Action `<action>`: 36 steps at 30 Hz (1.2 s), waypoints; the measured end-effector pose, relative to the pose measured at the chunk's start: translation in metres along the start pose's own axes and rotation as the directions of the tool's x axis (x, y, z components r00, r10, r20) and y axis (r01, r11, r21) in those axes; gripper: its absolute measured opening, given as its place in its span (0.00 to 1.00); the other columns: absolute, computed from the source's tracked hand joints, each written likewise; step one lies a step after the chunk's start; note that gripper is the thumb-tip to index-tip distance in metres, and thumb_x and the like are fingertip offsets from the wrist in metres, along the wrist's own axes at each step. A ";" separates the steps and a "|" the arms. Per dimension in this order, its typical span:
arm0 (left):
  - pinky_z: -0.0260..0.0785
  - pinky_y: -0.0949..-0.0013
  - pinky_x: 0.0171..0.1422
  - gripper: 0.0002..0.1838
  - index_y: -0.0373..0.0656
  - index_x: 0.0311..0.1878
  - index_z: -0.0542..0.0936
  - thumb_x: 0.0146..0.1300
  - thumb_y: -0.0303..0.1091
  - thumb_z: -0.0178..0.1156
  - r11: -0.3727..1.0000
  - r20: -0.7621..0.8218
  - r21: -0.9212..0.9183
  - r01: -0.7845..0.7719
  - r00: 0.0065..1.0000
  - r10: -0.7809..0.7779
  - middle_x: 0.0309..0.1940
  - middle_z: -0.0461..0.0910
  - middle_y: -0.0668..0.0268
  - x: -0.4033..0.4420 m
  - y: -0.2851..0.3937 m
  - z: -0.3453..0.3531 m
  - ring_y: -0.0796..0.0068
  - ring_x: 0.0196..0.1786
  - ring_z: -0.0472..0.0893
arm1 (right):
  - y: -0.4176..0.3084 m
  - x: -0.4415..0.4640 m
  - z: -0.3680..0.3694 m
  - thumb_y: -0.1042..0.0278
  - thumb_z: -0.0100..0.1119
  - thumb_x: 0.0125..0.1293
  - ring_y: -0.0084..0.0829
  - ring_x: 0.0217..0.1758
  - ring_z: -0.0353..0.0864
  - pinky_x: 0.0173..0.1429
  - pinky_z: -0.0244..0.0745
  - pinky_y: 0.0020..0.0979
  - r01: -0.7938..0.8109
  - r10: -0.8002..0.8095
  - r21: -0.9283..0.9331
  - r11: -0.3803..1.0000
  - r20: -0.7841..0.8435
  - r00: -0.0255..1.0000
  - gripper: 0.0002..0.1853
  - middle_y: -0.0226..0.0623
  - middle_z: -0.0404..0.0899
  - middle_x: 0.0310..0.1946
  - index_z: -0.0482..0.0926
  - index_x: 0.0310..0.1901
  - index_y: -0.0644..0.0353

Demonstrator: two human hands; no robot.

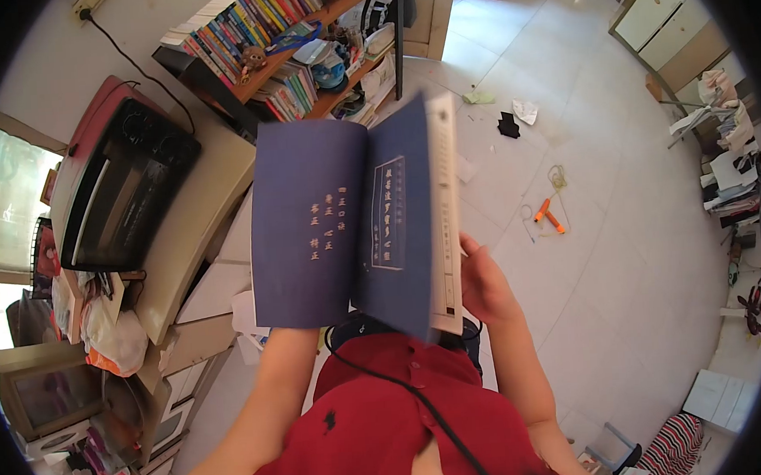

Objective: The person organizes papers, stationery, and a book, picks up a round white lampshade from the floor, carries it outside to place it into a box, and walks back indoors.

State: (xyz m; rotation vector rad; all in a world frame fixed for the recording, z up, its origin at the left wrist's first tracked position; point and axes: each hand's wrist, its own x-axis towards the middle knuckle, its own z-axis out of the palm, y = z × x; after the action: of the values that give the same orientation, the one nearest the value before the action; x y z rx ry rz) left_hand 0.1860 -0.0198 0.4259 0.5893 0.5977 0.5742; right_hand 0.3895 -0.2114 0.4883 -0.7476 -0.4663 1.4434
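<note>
A dark blue softcover book (309,216) with pale Chinese lettering is held open in front of my chest. Its left side lies broad toward me, while the blue sheet on the right (397,219) stands tilted beside white printed pages (446,225). My left forearm (285,365) runs up behind the lower left of the book, which hides that hand's fingers as it supports the book. At the right edge, my right hand (488,285) is curled against the pages, its fingers partly covered by them.
On the left, a toaster oven (125,188) sits on a counter. Behind the book stands a bookshelf (323,14) packed with books. A jump rope with orange handles (549,217), a black scrap (508,125) and crumpled paper (525,111) lie on the tiled floor. Clutter lines the right wall.
</note>
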 end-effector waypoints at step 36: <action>0.71 0.76 0.47 0.21 0.36 0.55 0.72 0.64 0.37 0.63 0.815 -0.128 0.526 -0.243 0.925 0.359 0.41 0.78 0.68 0.289 0.287 0.028 0.82 0.42 0.77 | -0.122 0.389 -0.031 0.78 0.56 0.63 0.30 0.63 0.67 0.67 0.62 0.33 -0.119 0.107 -0.317 0.941 -0.053 0.993 0.32 0.39 0.67 0.61 0.55 0.68 0.65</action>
State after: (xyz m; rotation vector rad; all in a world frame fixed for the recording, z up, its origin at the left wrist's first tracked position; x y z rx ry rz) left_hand 0.3109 0.3537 0.5321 1.1421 0.8864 0.8003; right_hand 0.5363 0.1706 0.4945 -1.0726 -0.6495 1.4760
